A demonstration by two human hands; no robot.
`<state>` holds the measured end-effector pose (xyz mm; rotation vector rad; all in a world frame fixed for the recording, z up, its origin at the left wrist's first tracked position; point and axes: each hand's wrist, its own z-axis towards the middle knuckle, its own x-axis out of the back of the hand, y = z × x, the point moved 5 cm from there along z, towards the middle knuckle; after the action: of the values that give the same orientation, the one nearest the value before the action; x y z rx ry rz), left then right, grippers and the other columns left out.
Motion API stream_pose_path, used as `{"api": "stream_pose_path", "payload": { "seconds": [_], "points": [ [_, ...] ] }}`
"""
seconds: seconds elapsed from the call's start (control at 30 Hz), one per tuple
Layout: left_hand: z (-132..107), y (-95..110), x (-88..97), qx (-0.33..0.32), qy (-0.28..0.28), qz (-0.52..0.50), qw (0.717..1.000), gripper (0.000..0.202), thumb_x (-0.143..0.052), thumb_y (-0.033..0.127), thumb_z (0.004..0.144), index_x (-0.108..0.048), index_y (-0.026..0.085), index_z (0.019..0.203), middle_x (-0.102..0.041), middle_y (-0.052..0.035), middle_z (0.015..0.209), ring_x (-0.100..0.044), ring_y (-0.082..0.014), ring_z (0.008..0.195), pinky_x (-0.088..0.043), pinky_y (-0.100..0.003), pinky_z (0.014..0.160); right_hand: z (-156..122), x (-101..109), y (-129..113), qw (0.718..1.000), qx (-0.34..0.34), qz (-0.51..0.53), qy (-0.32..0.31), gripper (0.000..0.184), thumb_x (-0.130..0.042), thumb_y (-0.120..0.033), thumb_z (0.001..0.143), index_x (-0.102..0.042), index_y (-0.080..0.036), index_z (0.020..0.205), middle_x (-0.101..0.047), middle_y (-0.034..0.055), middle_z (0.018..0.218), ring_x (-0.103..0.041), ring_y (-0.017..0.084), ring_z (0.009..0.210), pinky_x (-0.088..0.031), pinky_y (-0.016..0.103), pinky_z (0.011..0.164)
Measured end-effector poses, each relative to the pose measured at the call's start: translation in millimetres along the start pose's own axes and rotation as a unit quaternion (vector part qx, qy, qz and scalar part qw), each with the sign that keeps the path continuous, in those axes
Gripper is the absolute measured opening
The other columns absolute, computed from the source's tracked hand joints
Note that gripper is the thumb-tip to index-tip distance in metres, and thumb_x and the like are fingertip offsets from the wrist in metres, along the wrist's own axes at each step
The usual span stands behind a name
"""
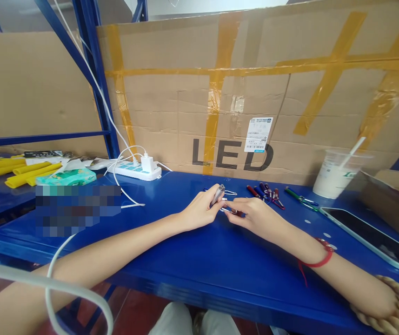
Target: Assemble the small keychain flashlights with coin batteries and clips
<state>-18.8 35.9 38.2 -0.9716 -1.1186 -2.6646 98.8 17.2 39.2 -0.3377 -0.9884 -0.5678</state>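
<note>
My left hand (201,208) is closed around a small silver-grey metal cylinder (216,197), its end pointing up and away from me. Close against it, my right hand (250,214) pinches at a small metal piece (224,209) below the cylinder; the fingers hide most of this piece. Just behind the hands lies a thin wire-like clip (230,193) on the blue table (199,260). Several small red, blue and purple cylinders with clips (267,194) lie beyond my right hand. Farther right is a green one with a carabiner (302,200).
At right are a phone (370,237), a plastic cup with a straw (335,174) and an open cardboard box (391,200). At left are a power strip (133,170), a tissue pack (69,176) and yellow tubes (34,172). A white cable (77,288) crosses near my left forearm.
</note>
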Motion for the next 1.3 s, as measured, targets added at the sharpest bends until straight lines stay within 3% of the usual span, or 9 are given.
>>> {"api": "stream_pose_path", "payload": {
  "seconds": [0.4, 0.63, 0.83, 0.93, 1.1, 1.3],
  "points": [
    [0, -4, -2.3, 0.016, 0.009, -0.016, 1.0, 0.021, -0.046, 0.029, 0.084, -0.034, 0.021, 0.069, -0.039, 0.0042, 0.063, -0.035, -0.0106, 0.054, -0.029, -0.023, 0.055, 3, 3, 3, 0.998, -0.057, 0.018, 0.032, 0.031, -0.044, -0.02, 0.084, -0.054, -0.016, 0.055, -0.048, 0.0002, 0.049, -0.038, 0.009, 0.044, -0.028, 0.022, 0.047],
    [-1, -6, -5.1, 0.054, -0.04, -0.008, 0.998, 0.025, -0.036, 0.038, 0.088, -0.03, 0.021, 0.072, -0.04, 0.0051, 0.064, -0.035, -0.0107, 0.056, -0.028, -0.024, 0.056, -1, 30, 18, 0.986, -0.116, -0.016, 0.118, 0.03, -0.042, -0.025, 0.086, -0.061, -0.014, 0.066, -0.051, 0.0017, 0.051, -0.045, 0.01, 0.046, -0.032, 0.023, 0.049],
    [-2, -6, -9.0, 0.06, -0.093, -0.016, 0.994, 0.03, -0.028, 0.041, 0.091, -0.037, 0.019, 0.072, -0.041, 0.0037, 0.063, -0.036, -0.0112, 0.058, -0.029, -0.025, 0.059, -2, 30, 6, 0.98, -0.047, -0.023, 0.19, 0.03, -0.041, -0.028, 0.089, -0.064, -0.014, 0.077, -0.054, 0.0025, 0.057, -0.043, 0.009, 0.049, -0.035, 0.021, 0.049],
    [-4, -7, -13.3, 0.058, -0.105, -0.032, 0.992, 0.033, -0.028, 0.044, 0.09, -0.039, 0.018, 0.073, -0.04, 0.0038, 0.062, -0.035, -0.0106, 0.058, -0.029, -0.024, 0.058, -2, 23, 3, 0.985, -0.004, -0.028, 0.172, 0.028, -0.041, -0.026, 0.09, -0.064, -0.012, 0.083, -0.057, 0.0045, 0.062, -0.045, 0.01, 0.053, -0.036, 0.022, 0.052],
    [-6, -15, -20.4, 0.08, -0.103, -0.124, 0.984, 0.036, -0.031, 0.049, 0.088, -0.04, 0.017, 0.076, -0.034, 0.0045, 0.06, -0.027, -0.0088, 0.054, -0.025, -0.023, 0.051, -2, 20, 7, 0.993, 0.009, -0.035, 0.114, 0.029, -0.039, -0.026, 0.092, -0.063, -0.012, 0.083, -0.057, 0.0046, 0.064, -0.045, 0.011, 0.055, -0.036, 0.023, 0.054],
    [3, -18, -6.9, 0.106, -0.016, -0.24, 0.965, 0.036, -0.037, 0.052, 0.085, -0.034, 0.018, 0.072, -0.03, 0.0064, 0.057, -0.023, -0.0071, 0.05, -0.019, -0.021, 0.047, -1, 10, 5, 0.999, 0.026, -0.008, 0.044, 0.03, -0.04, -0.026, 0.091, -0.062, -0.014, 0.075, -0.053, 0.0032, 0.06, -0.046, 0.011, 0.055, -0.036, 0.023, 0.054]
  ]
}}
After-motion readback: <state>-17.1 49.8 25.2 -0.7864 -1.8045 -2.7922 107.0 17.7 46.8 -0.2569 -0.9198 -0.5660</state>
